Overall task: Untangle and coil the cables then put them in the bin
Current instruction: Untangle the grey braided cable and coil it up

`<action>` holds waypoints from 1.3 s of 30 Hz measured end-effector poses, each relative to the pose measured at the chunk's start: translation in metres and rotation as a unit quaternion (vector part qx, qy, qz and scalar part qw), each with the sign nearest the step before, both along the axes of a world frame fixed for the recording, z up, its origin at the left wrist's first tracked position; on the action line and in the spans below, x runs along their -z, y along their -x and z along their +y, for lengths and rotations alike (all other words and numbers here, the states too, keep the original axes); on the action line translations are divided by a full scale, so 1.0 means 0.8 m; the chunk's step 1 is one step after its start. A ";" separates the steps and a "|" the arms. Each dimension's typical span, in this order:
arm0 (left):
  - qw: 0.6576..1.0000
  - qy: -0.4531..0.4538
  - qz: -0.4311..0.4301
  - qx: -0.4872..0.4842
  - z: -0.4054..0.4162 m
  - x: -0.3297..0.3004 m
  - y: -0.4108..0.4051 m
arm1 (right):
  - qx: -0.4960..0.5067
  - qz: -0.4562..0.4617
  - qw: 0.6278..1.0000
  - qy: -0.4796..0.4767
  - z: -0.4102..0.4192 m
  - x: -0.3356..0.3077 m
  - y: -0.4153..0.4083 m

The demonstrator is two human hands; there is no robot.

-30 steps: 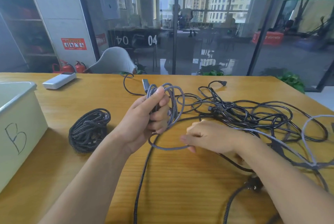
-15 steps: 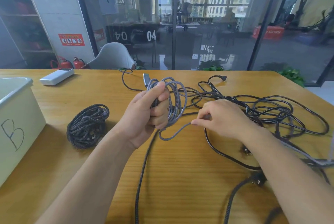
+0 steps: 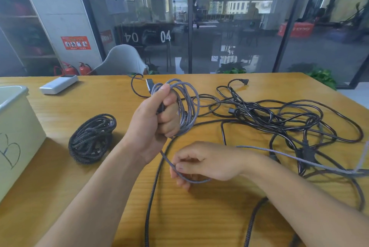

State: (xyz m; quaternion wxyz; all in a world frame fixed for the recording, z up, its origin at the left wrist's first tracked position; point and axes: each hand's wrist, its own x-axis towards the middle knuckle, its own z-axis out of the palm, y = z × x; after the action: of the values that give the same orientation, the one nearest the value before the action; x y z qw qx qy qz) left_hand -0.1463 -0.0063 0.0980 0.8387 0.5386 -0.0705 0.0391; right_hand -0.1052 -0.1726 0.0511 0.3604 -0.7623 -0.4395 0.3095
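My left hand (image 3: pixel 155 123) grips several loops of a grey braided cable (image 3: pixel 189 107) above the wooden table (image 3: pixel 60 111), with its plug sticking up past my thumb. Below it, my right hand (image 3: pixel 201 163) pinches the loose run of the same grey cable close to the table. A tangle of black cables (image 3: pixel 279 119) spreads over the right side of the table. A finished coil of dark braided cable (image 3: pixel 91 137) lies to the left of my left forearm. The white bin (image 3: pixel 14 137), marked with a handwritten B, stands at the left edge.
A white remote-like device (image 3: pixel 59 86) lies at the table's far left. A dark braided cable (image 3: pixel 151 196) runs toward me between my arms. A grey chair (image 3: pixel 121 61) and a glass wall stand behind the table.
My right hand came down and toward me from beside the coil, sliding along the grey cable. My left hand keeps its grip on the loops.
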 end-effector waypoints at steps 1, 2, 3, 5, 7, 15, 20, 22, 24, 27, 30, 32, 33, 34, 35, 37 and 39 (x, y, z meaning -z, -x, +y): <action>1.000 0.003 -0.003 0.001 0.001 -0.001 0.001 | 0.016 0.021 1.000 -0.008 0.001 0.002 -0.001; 1.000 0.007 -0.008 0.002 0.002 -0.003 0.002 | 0.037 0.028 0.999 -0.009 0.002 0.003 -0.002; 1.000 0.011 -0.013 0.003 0.003 -0.005 0.002 | 0.061 0.022 0.998 -0.003 0.003 0.002 -0.003; 1.000 0.021 -0.022 0.003 0.006 -0.009 0.004 | 0.129 -0.041 0.991 0.022 0.006 -0.001 -0.006; 0.999 0.024 -0.026 0.003 0.010 -0.012 0.005 | 0.214 -0.157 0.963 0.045 0.003 -0.007 -0.013; 0.998 0.049 -0.033 -0.002 0.012 -0.016 0.007 | 0.370 -0.268 0.885 -0.084 -0.013 -0.025 -0.034; 0.992 0.091 -0.055 -0.073 0.026 -0.020 0.007 | 0.245 -0.212 0.945 -0.035 -0.021 -0.034 -0.027; 0.989 0.096 -0.052 -0.095 0.031 -0.019 0.004 | 0.179 -0.139 0.974 -0.015 -0.024 -0.029 -0.022; 0.989 0.094 -0.047 -0.100 0.031 -0.017 0.002 | 0.155 -0.051 0.986 -0.028 -0.022 -0.025 -0.017; 0.991 0.094 -0.042 -0.080 0.023 -0.015 0.002 | 0.148 0.066 0.984 -0.075 -0.006 -0.021 -0.010; 0.994 0.079 -0.040 -0.058 0.013 -0.015 0.003 | 0.161 0.106 0.974 -0.123 0.006 -0.015 -0.008; 0.994 0.079 -0.043 -0.058 0.013 -0.017 0.004 | 0.182 0.134 0.963 -0.149 0.007 -0.011 -0.011; 0.994 0.082 -0.044 -0.060 0.015 -0.017 0.004 | 0.193 0.148 0.956 -0.163 0.006 -0.012 -0.013; 0.994 0.081 -0.045 -0.063 0.017 -0.017 0.004 | 0.208 0.165 0.946 -0.184 0.005 -0.014 -0.015; 0.994 0.070 -0.043 -0.066 0.018 -0.017 0.004 | 0.225 0.189 0.932 -0.214 0.005 -0.016 -0.017; 0.996 0.013 -0.033 -0.076 0.015 -0.013 0.001 | 0.255 0.222 0.899 -0.281 0.000 -0.025 -0.023; 0.996 -0.026 -0.023 -0.082 0.009 -0.008 0.000 | 0.252 0.193 0.896 -0.310 -0.010 -0.035 -0.025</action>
State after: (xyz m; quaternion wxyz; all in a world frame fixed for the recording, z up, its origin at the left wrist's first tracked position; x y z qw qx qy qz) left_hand -0.1459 0.0011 0.1046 0.8165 0.5633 -0.0460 0.1180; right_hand -0.0849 -0.1809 0.0789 0.7224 -0.6221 -0.2282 0.1977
